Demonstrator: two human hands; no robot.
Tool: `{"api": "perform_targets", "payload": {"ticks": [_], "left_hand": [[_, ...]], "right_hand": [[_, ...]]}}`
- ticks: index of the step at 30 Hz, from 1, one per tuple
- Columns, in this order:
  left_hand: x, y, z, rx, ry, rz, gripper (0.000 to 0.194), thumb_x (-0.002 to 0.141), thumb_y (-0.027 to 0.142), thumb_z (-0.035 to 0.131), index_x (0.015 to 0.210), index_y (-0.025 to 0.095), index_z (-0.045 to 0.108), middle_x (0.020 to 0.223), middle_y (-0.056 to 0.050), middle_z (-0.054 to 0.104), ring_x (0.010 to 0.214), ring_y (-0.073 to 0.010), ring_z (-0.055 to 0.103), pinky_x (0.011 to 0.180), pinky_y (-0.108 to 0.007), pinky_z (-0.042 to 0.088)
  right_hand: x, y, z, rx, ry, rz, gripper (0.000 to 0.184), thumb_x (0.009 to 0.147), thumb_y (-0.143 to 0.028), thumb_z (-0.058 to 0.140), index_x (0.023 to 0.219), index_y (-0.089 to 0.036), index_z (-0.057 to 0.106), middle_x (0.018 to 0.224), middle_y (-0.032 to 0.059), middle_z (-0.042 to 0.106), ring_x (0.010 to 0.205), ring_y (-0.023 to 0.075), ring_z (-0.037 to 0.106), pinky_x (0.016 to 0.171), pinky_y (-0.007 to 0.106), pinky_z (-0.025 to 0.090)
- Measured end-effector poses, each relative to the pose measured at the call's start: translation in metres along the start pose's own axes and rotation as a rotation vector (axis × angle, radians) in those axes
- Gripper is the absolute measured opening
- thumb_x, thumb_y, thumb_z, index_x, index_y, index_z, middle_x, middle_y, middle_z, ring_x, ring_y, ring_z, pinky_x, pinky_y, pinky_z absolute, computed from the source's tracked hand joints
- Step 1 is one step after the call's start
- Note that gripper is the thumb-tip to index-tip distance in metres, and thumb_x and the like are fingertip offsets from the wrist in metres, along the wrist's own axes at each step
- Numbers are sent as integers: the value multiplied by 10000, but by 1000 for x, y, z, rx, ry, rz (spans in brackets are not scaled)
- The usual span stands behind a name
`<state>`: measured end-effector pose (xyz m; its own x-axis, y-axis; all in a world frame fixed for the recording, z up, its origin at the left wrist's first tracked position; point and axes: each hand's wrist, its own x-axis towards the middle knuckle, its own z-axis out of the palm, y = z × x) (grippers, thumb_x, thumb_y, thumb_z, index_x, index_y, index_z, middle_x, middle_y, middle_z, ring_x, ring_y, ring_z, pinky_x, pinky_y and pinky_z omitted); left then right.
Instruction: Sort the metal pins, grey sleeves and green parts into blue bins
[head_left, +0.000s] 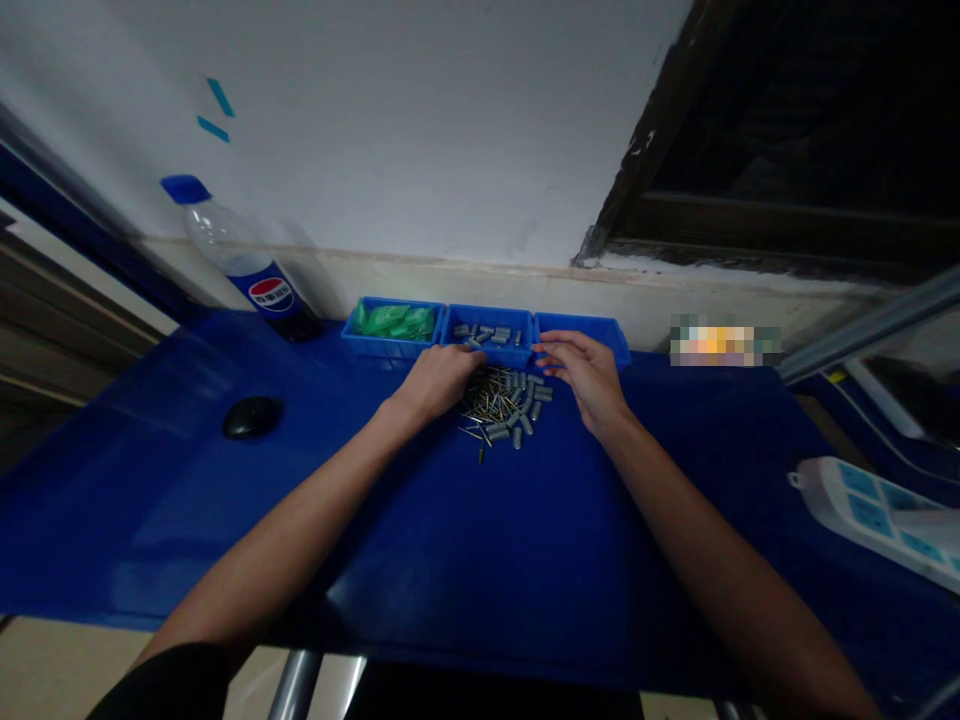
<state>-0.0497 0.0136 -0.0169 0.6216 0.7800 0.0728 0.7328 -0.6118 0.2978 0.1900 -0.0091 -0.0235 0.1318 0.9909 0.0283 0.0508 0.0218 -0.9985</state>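
standing behind the heaped parts (499, 402), blue bins (510, 356) border left hand (444, 376), grip hidden, and right hand (589, 376), fingers parted

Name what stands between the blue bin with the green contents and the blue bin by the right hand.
In the head view, the middle blue bin stands between them, with small grey cylinders inside.

Left hand (441, 378): fingertips hidden; any held piece undeterminable. Pile of metal pins (493, 402): partly covered by same. Right blue bin (579, 322): partly hidden behind right hand (589, 378). Wall-side item (720, 345): pixelated, unidentifiable. White case (885, 510): cut off, right edge.
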Motion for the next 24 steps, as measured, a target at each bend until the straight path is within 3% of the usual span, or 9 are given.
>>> {"api": "perform_targets", "payload": {"ticks": [3, 7, 12, 18, 24], "left_hand": [[0, 1, -8, 44, 94, -32, 317, 933, 86, 524, 1156, 165, 735, 1087, -152, 748, 974, -267, 727, 860, -347, 537], [1, 4, -16, -247, 247, 22, 210, 895, 144, 625, 1063, 141, 750, 1024, -101, 769, 898, -204, 726, 833, -299, 557], [1, 13, -14, -552, 341, 54, 298, 825, 217, 726, 1108, 121, 739, 951, -74, 756, 806, -159, 711, 801, -285, 591], [3, 16, -12, -612, 290, 70, 291, 794, 245, 764, 1050, 113, 726, 930, -81, 745, 795, -157, 699, 777, -289, 588], [-1, -2, -26, -199, 59, 22, 184, 789, 194, 769, 964, 138, 752, 876, -72, 763, 771, -174, 694, 729, -273, 522]], "right_hand": [[-2, -2, 1, -22, -36, -2, 224, 809, -311, 693, 1005, -219, 752, 945, 79, 801, 794, 205, 725, 749, 376, 574], [-4, -3, 4, -110, -125, 8, 231, 829, -333, 705, 1018, -210, 755, 860, 77, 794, 729, 195, 708, 720, 375, 568], [-10, -2, 9, -22, -318, 67, 274, 825, -364, 759, 1067, -237, 770, 942, 88, 809, 840, 229, 744, 803, 408, 594], [-13, 3, 12, 6, -313, 85, 229, 766, -372, 806, 956, -248, 774, 870, 65, 793, 796, 214, 724, 802, 408, 597], [-9, 6, 8, -185, -279, 2, 173, 725, -333, 826, 827, -217, 750, 714, 35, 731, 673, 192, 682, 710, 389, 570]]}}
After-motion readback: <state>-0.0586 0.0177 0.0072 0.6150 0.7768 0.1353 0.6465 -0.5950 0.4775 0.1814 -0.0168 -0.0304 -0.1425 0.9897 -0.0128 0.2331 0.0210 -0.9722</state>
